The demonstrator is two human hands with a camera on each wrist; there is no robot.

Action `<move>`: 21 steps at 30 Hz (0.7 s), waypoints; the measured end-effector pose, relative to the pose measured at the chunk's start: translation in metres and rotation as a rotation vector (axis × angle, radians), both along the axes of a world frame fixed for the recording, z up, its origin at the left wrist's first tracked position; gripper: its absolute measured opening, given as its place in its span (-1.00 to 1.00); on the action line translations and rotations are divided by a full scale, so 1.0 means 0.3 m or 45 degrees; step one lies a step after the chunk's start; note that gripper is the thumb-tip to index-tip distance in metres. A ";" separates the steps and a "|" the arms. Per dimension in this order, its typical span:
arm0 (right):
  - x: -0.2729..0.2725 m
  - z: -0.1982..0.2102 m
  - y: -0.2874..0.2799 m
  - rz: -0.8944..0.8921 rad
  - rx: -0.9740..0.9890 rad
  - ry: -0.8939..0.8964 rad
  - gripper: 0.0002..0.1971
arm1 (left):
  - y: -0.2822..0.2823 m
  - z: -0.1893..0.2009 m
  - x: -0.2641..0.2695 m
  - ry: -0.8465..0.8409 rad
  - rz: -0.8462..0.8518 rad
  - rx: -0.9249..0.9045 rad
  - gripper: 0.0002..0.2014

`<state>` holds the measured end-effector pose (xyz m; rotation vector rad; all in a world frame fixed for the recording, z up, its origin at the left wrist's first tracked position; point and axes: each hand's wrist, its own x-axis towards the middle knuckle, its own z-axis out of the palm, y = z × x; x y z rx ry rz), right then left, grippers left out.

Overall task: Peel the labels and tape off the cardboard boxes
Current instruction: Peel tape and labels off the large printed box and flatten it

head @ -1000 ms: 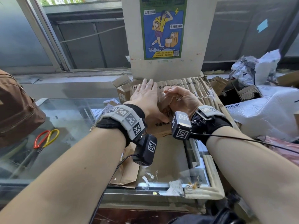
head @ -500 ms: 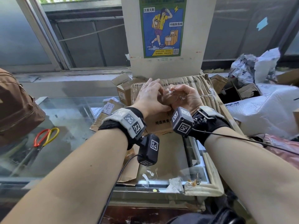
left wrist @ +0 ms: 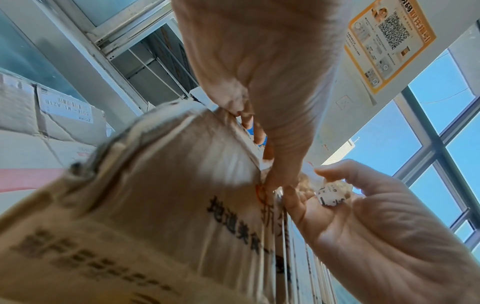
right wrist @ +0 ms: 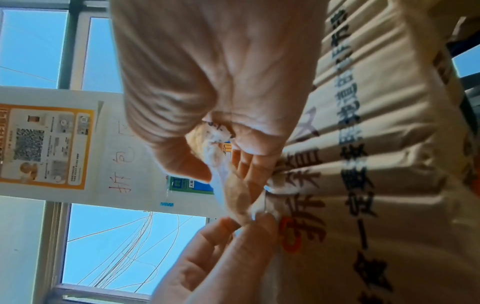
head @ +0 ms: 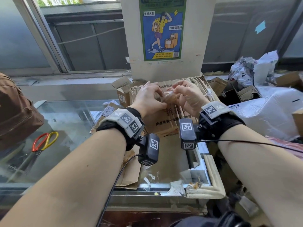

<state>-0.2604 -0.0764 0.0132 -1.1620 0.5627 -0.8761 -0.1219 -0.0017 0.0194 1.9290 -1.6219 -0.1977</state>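
Observation:
A flattened cardboard box (head: 165, 123) with black printed characters lies on the glass counter, its ridged face filling the wrist views (left wrist: 155, 185) (right wrist: 389, 164). Both hands hover just above it. My right hand (head: 183, 93) grips a crumpled wad of peeled tape and label (head: 170, 96) (left wrist: 332, 195) (right wrist: 215, 139). A strip of tape (right wrist: 241, 193) runs from that wad down toward the box. My left hand (head: 152, 94) pinches the strip's lower end between thumb and finger (right wrist: 254, 220), close to the box face.
Red-and-yellow scissors (head: 44, 143) and a brown bag (head: 14, 112) lie left on the glass counter (head: 68, 122). A small open box (head: 123, 94) stands behind the left hand. White plastic bags (head: 270, 115) pile up right. Cardboard and tape scraps (head: 175, 187) lie near the front edge.
My left hand lifted off the box, where it lay flat, and came to pinch the tape. Both hands rose together, and the right hand's wad came off the box face.

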 end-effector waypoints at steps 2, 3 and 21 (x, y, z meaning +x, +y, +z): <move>-0.017 0.007 -0.003 -0.041 -0.117 0.203 -0.73 | -0.005 -0.004 -0.006 -0.016 0.008 0.002 -0.74; -0.024 0.009 -0.006 -0.072 -0.177 0.279 -0.66 | -0.009 -0.007 -0.007 -0.021 0.012 0.005 -0.73; -0.102 0.074 0.003 0.207 -0.458 0.680 -0.72 | 0.000 0.022 -0.020 0.033 0.033 -0.010 -0.89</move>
